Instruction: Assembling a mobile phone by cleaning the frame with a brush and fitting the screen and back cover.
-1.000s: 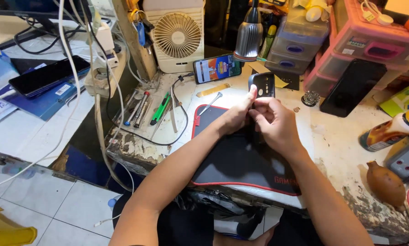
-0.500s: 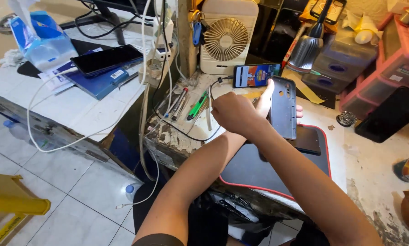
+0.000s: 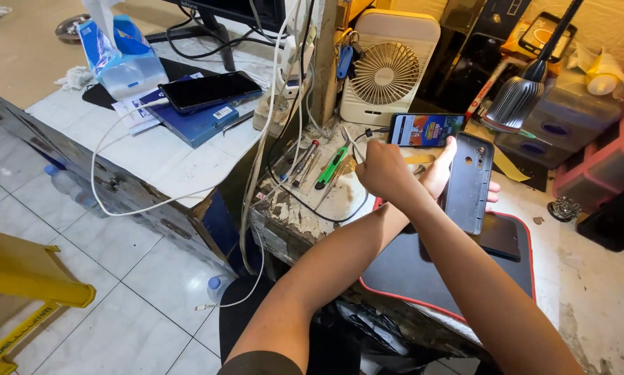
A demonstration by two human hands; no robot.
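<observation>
Above the black mat with its red edge (image 3: 423, 278), near the middle of my bench (image 3: 590, 292), I hold a dark phone back cover (image 3: 468, 184) upright, its inner side toward me, with small cut-outs near its top. My right hand (image 3: 445, 182) is closed around it from behind: the thumb lies along its left edge and fingertips show past its right edge. My left hand (image 3: 383, 171) is curled into a loose fist just beside the cover's left side, touching my right thumb; whether it pinches something small I cannot tell.

Under the cover, a flat dark slab (image 3: 499, 237) lies on the mat. Just behind my hands, a phone with a lit, colourful screen (image 3: 425, 130) lies flat on the bench. To its left, a green-handled tool (image 3: 331, 168) and several screwdrivers (image 3: 304, 163) lie on the chipped bench corner, with a black cable looping around them. A small cream fan (image 3: 388, 69) stands behind the lit phone, and a lamp with a ribbed grey shade (image 3: 513, 103) hangs over the right side, near stacked plastic drawers (image 3: 569, 132).

Well apart on the left, on a lower white table (image 3: 76, 149), another dark phone (image 3: 209, 90) rests on a blue box (image 3: 199, 121), plugged into a white cable, beside a blue tissue pack (image 3: 114, 59).
</observation>
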